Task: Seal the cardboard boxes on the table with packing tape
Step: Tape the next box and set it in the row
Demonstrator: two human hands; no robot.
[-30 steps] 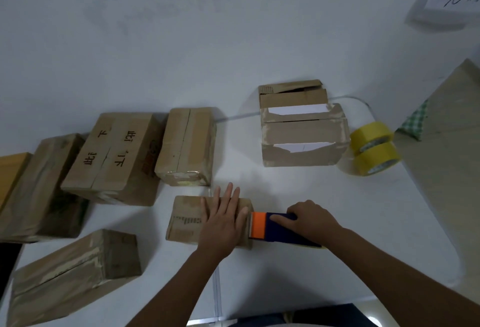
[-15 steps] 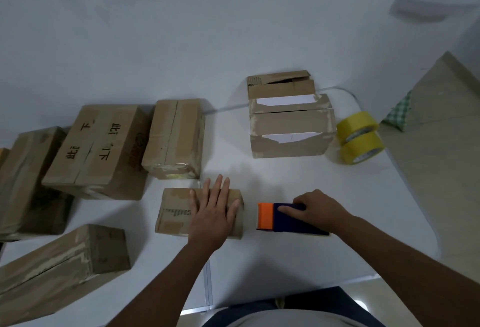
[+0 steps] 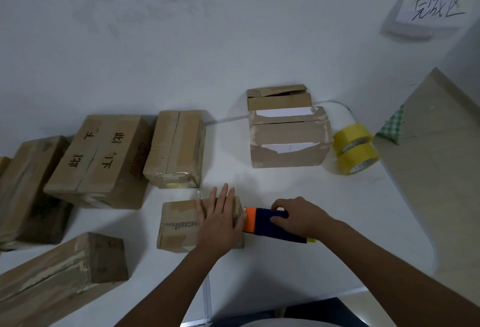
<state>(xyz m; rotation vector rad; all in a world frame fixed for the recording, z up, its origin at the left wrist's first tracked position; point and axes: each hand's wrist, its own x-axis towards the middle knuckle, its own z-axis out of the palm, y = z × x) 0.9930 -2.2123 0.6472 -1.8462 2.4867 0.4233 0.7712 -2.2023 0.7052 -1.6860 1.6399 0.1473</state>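
Both forearms reach in from 6 o'clock; left hand (image 3: 220,219) lies flat, fingers straight, pressing the small box (image 3: 181,225) near table centre. Right hand (image 3: 298,216) grips the tape dispenser (image 3: 270,222), its orange end touching the box's 3 o'clock edge. Wall sign (image 3: 436,5) at 1 o'clock reads 完成区; bigger box (image 3: 100,157) at 10 o'clock has upside-down writing, can't read it

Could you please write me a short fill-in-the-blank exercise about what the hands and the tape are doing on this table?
1. The left hand lies flat on top of a small cardboard ____.
2. The right hand grips a tape dispenser whose end nearest the small box is coloured ____.
3. Beside the open box lie ____ yellow tape rolls.

Missing words: box; orange; two
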